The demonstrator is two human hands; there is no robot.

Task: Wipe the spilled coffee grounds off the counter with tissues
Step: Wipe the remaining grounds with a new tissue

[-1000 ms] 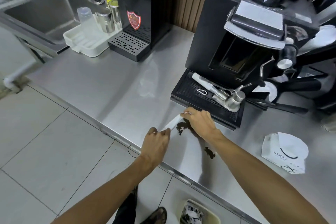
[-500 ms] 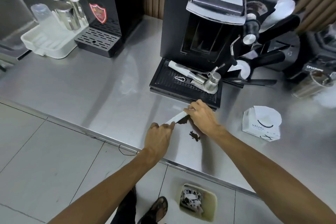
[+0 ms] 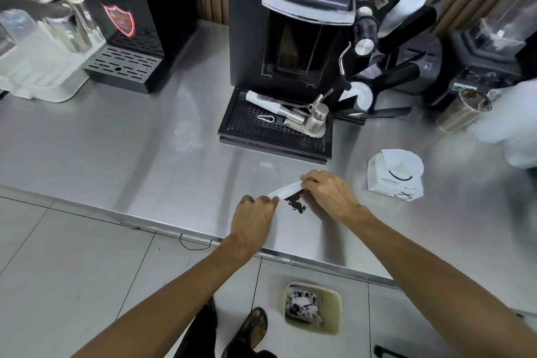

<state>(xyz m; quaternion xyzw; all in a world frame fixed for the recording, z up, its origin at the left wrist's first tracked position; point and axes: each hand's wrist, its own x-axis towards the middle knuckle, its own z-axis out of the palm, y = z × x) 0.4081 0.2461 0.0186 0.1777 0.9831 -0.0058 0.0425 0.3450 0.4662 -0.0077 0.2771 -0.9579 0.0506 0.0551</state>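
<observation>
- The left hand (image 3: 255, 216) is pinching one end of a folded tissue (image 3: 283, 191), and the right hand (image 3: 328, 192) is pinching the other end.
- The tissue is lying stretched on the counter (image 3: 145, 139) near its front edge, touching the grounds (image 3: 295, 204).
- A tissue pack (image 3: 395, 176) is sitting to the right.
</observation>
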